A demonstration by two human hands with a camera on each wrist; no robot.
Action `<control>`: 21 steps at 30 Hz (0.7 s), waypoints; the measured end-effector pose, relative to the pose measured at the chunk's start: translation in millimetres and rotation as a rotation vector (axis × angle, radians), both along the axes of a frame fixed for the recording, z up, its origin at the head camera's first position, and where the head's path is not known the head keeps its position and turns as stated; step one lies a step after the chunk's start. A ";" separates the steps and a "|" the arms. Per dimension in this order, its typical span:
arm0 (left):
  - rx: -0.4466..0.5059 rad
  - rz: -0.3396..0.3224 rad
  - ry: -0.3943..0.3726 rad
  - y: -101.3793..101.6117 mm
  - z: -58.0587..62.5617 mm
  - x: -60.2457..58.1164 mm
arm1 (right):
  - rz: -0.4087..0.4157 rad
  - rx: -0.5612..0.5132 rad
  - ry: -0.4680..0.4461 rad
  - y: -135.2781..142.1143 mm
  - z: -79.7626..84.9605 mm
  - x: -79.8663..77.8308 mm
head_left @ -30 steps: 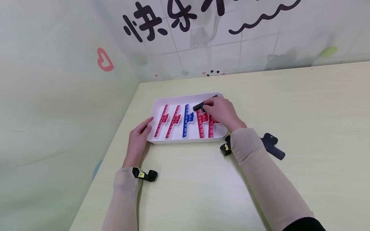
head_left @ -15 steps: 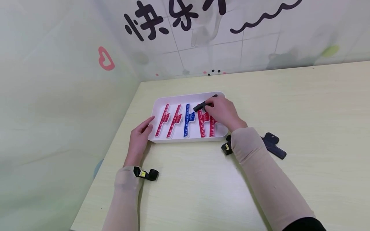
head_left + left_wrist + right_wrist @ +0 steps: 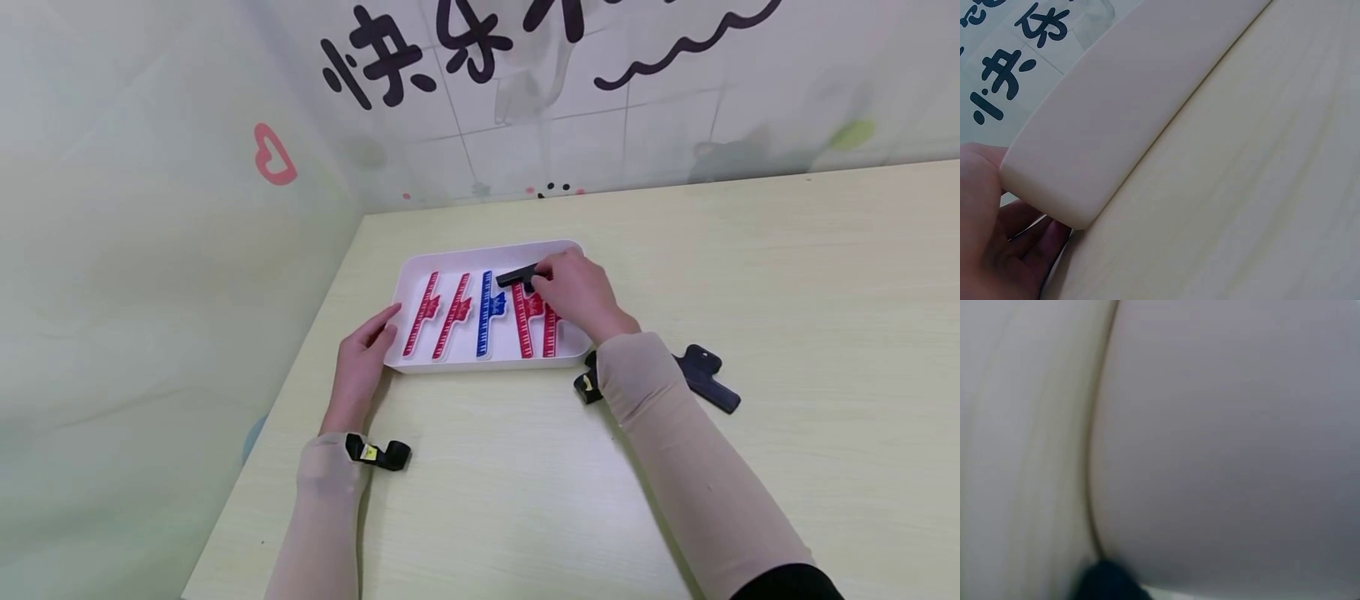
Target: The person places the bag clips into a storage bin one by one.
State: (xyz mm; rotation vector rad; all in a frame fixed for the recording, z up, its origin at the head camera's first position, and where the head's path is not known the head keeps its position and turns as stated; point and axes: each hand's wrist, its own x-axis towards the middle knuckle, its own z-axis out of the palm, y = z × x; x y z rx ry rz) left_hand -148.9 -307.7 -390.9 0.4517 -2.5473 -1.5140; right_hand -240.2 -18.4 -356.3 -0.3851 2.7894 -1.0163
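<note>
In the head view my left hand (image 3: 358, 371) holds the near left corner of a shallow white tray (image 3: 457, 367). The left wrist view shows the thumb side of this hand at the tray's wall (image 3: 1104, 94) and fingers curled around its corner. My right hand (image 3: 576, 287) pinches a black T-shaped clip (image 3: 513, 277) over the far right part of the tray; its right end is hidden by the hand. In the tray lie several long pieces with side tabs: red ones (image 3: 422, 315) and one blue one (image 3: 484, 321). The rightmost red piece (image 3: 550, 333) is partly covered by my right hand.
Another dark T-shaped clip (image 3: 707, 379) lies on the pale wooden table (image 3: 487, 500), right of the tray and partly behind my right forearm. A printed wall sheet (image 3: 540, 142) stands behind the table, and another sheet (image 3: 150, 292) borders its left side.
The black clip has shifted slightly left and turned a little flatter in my right fingers; its right end has gone behind the hand. My left hand and the tray hold nearly still.
</note>
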 end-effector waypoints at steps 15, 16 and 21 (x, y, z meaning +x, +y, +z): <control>-0.002 -0.010 0.006 -1.6 0.9 1.4 | -0.018 -0.197 -0.015 5.1 4.3 1.3; 0.001 -0.012 0.008 -2.1 0.5 1.5 | -0.016 -0.212 -0.025 5.3 5.3 2.5; 0.023 -0.020 0.032 -2.0 -2.7 1.9 | -0.005 -0.241 -0.030 8.0 9.5 8.8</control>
